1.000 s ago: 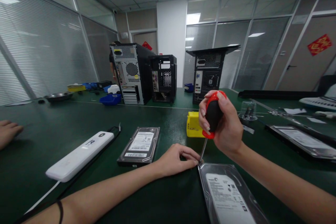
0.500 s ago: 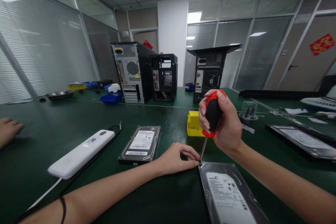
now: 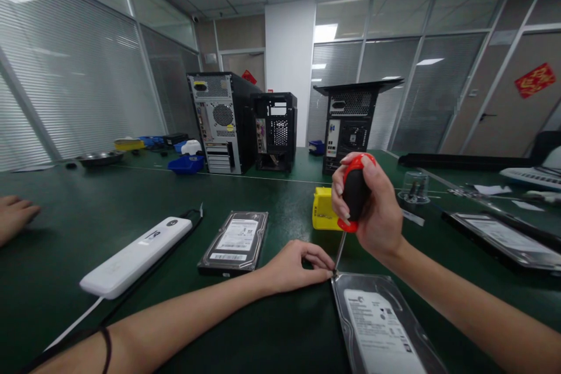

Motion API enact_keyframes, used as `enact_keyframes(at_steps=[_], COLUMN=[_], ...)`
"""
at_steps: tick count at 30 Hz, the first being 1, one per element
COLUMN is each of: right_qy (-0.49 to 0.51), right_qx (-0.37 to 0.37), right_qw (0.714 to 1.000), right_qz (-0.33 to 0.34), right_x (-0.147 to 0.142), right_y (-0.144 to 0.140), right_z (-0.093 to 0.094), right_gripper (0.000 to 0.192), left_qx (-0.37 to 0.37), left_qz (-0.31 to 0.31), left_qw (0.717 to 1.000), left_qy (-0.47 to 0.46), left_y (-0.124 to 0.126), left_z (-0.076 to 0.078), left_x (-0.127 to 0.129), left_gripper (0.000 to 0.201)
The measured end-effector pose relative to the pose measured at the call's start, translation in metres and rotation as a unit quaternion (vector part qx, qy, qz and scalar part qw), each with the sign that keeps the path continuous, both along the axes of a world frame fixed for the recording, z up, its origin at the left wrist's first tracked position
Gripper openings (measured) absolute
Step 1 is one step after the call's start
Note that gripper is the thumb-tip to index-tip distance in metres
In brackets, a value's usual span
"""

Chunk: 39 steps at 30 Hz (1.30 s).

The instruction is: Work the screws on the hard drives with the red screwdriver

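My right hand [image 3: 372,210] grips the red and black handle of a screwdriver [image 3: 354,191], held nearly upright. Its thin shaft runs down to the far left corner of a hard drive [image 3: 377,321] lying label up on the green table [image 3: 87,228]. My left hand [image 3: 295,266] rests on the table beside that corner, its fingertips pinched at the screwdriver's tip. Whether they hold a screw is too small to tell. A second hard drive [image 3: 234,242] lies to the left of my left hand.
A white power strip [image 3: 134,257] with a black cable lies at left. A yellow box [image 3: 323,210] stands behind the screwdriver. Three computer cases [image 3: 221,123] stand at the back. Another person's hand [image 3: 15,216] rests at the left edge. More drives [image 3: 504,236] lie at right.
Almost nothing has moved; both hands keep their hold at the drive's corner, and the view has shifted slightly.
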State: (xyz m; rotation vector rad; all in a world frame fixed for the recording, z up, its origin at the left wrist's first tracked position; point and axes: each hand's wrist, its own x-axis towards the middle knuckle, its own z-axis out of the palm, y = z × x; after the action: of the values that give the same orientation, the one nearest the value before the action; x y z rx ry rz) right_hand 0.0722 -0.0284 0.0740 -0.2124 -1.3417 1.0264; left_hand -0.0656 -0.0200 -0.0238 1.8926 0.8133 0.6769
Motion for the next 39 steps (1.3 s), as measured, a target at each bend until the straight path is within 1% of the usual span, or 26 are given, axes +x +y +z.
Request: enact_keyframes(at_steps=[16,28,39], right_qy=[0.001,0.007,0.016], right_qx=[-0.008,0.004,0.010], right_qw=[1.000,1.000,1.000], right_qz=[-0.001,-0.004,0.007], right_x=[0.0007,-0.0009,0.0005], right_y=[0.0010,-0.0008,0.0011], right_z=[0.0003,0.0007,0.0001], right_gripper=[0.018,0.018,0.018], left_qx=[0.002,0.004,0.007], left_qz=[0.002,0.008,0.010], left_qw=[1.000,1.000,1.000], left_qy=[-0.008,-0.009,-0.010], left_y=[0.0008,0.0006,0.0024], left_z=[-0.0034,-0.0016,-0.0066], left_x=[0.0001,0.0006,0.0004], left_gripper=[0.019,0.017,0.018])
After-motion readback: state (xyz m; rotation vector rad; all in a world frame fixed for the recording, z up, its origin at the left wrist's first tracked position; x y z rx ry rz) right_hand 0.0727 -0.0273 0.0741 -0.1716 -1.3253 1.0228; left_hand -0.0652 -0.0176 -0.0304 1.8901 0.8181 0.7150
